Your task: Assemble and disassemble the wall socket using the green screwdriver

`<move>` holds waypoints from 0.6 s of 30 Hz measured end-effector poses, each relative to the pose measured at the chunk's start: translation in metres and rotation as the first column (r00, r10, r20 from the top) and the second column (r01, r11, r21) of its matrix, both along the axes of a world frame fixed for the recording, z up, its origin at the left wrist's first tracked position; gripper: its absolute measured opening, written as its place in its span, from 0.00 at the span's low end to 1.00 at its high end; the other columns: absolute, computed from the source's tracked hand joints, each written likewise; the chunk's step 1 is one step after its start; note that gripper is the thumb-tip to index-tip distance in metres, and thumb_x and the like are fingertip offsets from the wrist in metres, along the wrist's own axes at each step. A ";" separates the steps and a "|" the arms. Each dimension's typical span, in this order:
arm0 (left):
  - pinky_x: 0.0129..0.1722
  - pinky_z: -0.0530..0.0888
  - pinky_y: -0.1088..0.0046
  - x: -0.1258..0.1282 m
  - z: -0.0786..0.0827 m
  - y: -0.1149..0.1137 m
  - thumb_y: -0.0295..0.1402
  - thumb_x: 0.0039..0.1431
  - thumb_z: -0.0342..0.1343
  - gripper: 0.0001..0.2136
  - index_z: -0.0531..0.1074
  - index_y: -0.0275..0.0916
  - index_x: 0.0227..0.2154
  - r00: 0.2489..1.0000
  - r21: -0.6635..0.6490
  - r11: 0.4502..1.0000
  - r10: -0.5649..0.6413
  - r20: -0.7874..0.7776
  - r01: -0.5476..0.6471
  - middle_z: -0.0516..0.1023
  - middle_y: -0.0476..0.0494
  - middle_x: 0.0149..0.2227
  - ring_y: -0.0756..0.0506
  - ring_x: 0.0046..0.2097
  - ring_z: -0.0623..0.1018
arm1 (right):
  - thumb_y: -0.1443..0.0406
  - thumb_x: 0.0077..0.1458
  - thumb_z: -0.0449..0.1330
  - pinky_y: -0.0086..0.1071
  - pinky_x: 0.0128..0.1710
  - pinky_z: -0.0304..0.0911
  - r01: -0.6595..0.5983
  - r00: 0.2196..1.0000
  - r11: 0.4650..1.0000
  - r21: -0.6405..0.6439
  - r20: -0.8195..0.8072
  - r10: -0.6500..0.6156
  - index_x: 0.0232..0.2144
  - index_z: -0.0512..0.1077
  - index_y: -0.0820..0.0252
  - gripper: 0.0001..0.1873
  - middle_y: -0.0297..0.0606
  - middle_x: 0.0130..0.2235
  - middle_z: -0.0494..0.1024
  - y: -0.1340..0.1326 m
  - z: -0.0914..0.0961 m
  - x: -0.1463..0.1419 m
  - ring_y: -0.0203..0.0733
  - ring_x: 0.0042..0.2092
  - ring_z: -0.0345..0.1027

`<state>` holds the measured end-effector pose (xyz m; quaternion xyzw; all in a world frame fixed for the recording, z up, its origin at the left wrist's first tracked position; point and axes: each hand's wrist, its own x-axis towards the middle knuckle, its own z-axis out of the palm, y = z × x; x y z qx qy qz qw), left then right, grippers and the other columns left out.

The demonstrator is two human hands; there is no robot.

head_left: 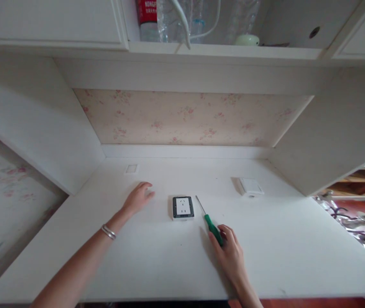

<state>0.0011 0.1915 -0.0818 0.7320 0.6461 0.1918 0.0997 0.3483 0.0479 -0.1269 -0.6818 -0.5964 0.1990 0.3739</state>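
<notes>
"Screwdriver (208, 221): where?"
"In my right hand (230, 250), fingers wrapped round its handle (213, 231), blade (200, 205) just beside the socket (182, 208) on the white desk (156, 265)."
"And the left hand (137, 199)?"
"Empty, my fingers loosely curled, near a small white square (132, 168)."

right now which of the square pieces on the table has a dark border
The middle socket; the frame at left and box at right look white.

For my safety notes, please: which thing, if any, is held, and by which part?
The right hand holds the screwdriver by its green handle; the left hand holds nothing visible.
</notes>
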 end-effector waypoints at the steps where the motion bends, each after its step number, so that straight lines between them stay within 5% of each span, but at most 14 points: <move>1: 0.50 0.71 0.72 -0.016 0.003 0.015 0.40 0.59 0.49 0.16 0.68 0.38 0.47 0.999 -0.002 0.999 0.045 -0.024 -0.045 0.71 0.43 0.50 0.47 0.46 0.75 | 0.52 0.54 0.56 0.37 0.44 0.66 0.011 0.999 1.000 -0.015 -0.039 -0.012 0.45 0.66 0.56 0.20 0.42 0.49 0.70 0.001 0.000 0.001 0.46 0.45 0.70; 8: 0.55 0.65 0.54 -0.084 0.005 0.084 0.36 0.58 0.46 0.21 0.67 0.34 0.52 0.937 -0.021 0.955 0.284 -0.202 -0.294 0.61 0.31 0.58 0.34 0.57 0.65 | 0.52 0.56 0.54 0.38 0.45 0.66 0.090 0.955 0.996 -0.002 -0.284 -0.087 0.44 0.66 0.57 0.18 0.43 0.49 0.69 -0.001 0.003 0.007 0.46 0.48 0.68; 14: 0.47 0.68 0.45 -0.089 -0.014 0.092 0.42 0.59 0.43 0.21 0.67 0.43 0.53 0.921 -0.083 0.942 0.295 -0.254 -0.325 0.57 0.33 0.60 0.28 0.56 0.64 | 0.53 0.56 0.54 0.38 0.43 0.66 0.130 0.929 0.991 -0.012 -0.348 -0.126 0.42 0.66 0.57 0.17 0.43 0.45 0.72 -0.001 0.005 0.010 0.46 0.44 0.70; 18: 0.48 0.68 0.50 -0.087 -0.020 0.085 0.41 0.59 0.43 0.19 0.70 0.41 0.48 0.934 -0.043 0.962 0.252 -0.255 -0.271 0.59 0.32 0.58 0.31 0.54 0.66 | 0.53 0.56 0.54 0.37 0.41 0.66 0.141 0.932 0.990 -0.008 -0.337 -0.136 0.43 0.67 0.57 0.17 0.43 0.45 0.72 0.002 0.003 0.011 0.45 0.42 0.71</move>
